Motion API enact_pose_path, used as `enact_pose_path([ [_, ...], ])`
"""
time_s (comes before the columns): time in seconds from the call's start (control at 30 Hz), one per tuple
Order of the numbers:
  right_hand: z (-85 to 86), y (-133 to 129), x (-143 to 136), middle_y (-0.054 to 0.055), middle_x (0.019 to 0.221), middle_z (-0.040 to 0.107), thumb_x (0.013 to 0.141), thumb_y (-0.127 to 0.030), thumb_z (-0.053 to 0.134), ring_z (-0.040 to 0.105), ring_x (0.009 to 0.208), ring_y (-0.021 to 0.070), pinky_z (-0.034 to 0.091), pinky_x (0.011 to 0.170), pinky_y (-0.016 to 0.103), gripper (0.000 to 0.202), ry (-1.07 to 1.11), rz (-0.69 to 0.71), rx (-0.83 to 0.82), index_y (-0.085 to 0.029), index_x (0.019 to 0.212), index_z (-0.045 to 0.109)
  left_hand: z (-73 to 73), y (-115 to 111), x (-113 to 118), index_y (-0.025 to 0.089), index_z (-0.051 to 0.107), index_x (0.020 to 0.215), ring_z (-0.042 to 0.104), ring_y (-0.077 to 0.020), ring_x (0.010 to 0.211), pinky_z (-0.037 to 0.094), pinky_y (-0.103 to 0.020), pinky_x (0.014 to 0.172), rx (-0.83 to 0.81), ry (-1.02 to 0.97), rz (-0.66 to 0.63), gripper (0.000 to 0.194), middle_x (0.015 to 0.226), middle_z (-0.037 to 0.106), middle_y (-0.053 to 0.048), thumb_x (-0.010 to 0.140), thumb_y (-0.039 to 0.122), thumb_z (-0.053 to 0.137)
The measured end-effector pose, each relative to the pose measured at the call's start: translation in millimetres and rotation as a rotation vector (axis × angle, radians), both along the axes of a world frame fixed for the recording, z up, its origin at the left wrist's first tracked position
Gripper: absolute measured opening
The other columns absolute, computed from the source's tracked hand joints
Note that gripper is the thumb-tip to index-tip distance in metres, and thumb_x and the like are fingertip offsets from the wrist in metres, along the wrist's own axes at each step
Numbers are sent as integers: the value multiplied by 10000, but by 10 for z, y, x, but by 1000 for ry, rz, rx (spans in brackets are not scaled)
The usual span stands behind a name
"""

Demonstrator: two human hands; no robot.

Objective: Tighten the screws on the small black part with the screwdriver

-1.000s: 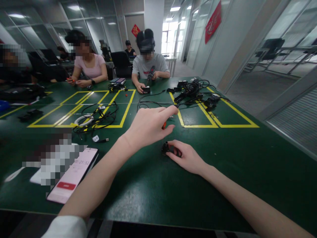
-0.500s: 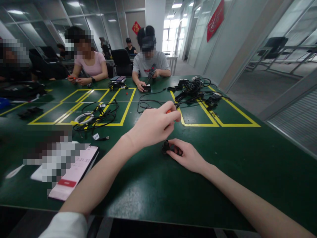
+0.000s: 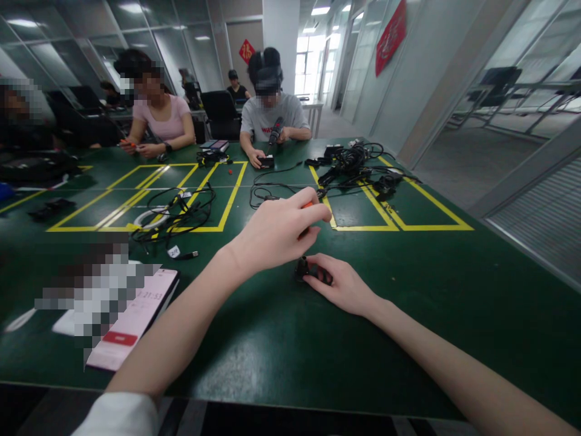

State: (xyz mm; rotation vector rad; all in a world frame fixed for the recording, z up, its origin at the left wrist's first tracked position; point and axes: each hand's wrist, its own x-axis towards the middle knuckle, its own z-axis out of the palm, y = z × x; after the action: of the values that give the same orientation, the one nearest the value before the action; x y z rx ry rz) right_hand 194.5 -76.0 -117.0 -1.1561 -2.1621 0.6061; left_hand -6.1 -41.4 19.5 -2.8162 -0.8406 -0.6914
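Note:
My left hand (image 3: 290,227) is curled above the middle of the green table (image 3: 354,363), its fingers closed round a tool with an orange handle (image 3: 308,205), most of which they hide. Just below and to the right, my right hand (image 3: 338,281) pinches a small black part (image 3: 301,268) low over the table. The top of that part lies right beneath my left fingers. Whether the tool touches the part cannot be made out.
Tangled black cables lie at the back right (image 3: 351,166) and left of centre (image 3: 197,206), among yellow tape lines. A phone (image 3: 136,321) lies at the front left. Across the table, one person (image 3: 275,118) holds a black power tool; another (image 3: 163,118) sits further left.
The whole view has shifted slightly. Both hands keep nearly the same place and grip; my left hand appears a little turned over the black part.

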Motion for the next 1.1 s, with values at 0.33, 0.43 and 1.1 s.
enact_pose_path([
  [0.33,11,-4,-2,38,950,710,950,-231,637,641,723,167,514,679,301,179,2,-6,1,-190,1123,658,-11,4,5,188,672,1112,632,-143,807,502,-270,714,35,-9,-45,244,1159,639,-79,992,177,460],
  [0.43,16,-3,-4,41,956,715,951,-241,629,642,727,168,520,687,304,180,-7,-4,-7,-195,1123,660,-5,1,8,185,662,1129,636,-150,807,511,-277,713,23,-5,-42,226,1148,644,-78,996,212,481],
  [1.1,-25,6,5,88,1188,701,958,-263,625,649,731,168,546,684,319,231,15,15,34,-205,1181,633,-20,-10,26,195,649,1224,647,-141,834,492,-260,715,8,-31,-63,328,1186,661,-72,956,148,466],
])
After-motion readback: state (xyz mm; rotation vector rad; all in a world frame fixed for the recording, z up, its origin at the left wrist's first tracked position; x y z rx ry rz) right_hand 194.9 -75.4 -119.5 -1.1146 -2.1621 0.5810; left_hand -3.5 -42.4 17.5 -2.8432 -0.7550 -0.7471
